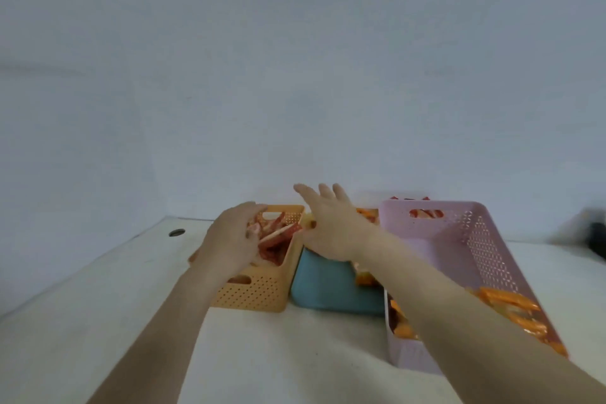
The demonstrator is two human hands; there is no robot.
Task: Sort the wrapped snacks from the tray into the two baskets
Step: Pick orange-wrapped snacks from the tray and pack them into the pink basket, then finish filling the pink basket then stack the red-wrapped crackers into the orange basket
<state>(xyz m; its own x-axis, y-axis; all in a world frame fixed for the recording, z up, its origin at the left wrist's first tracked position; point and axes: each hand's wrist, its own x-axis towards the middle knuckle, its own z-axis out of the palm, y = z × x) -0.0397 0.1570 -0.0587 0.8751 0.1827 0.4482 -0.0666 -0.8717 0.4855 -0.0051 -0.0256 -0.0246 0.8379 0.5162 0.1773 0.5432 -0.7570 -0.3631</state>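
Reaching across the blue tray [328, 285], the right hand [331, 229] hangs at the inner rim of the orange basket [262, 292], its three outer fingers [323, 190] spread upward while thumb and forefinger pinch one end of a red-and-white wrapped snack [282, 233]. That snack lies with its long axis running left and slightly down from the pinch, over the basket's opening, so its free end points toward the left hand [232, 239]. The left hand sits over the basket's far left side, fingers curled loosely down onto the pile of red snacks [272, 248] inside; whether it grips any of them I cannot tell. The right hand is the one carrying the piece, and the drop point lies directly beneath and just left of it; I judge that a release here would land the snack along the pile. Right of the tray stands the pink basket [472, 239], with orange snacks [511, 308] in its near end under the right forearm. A few orange snacks remain on the tray [364, 275]. All three containers rest on the white table [98, 289].
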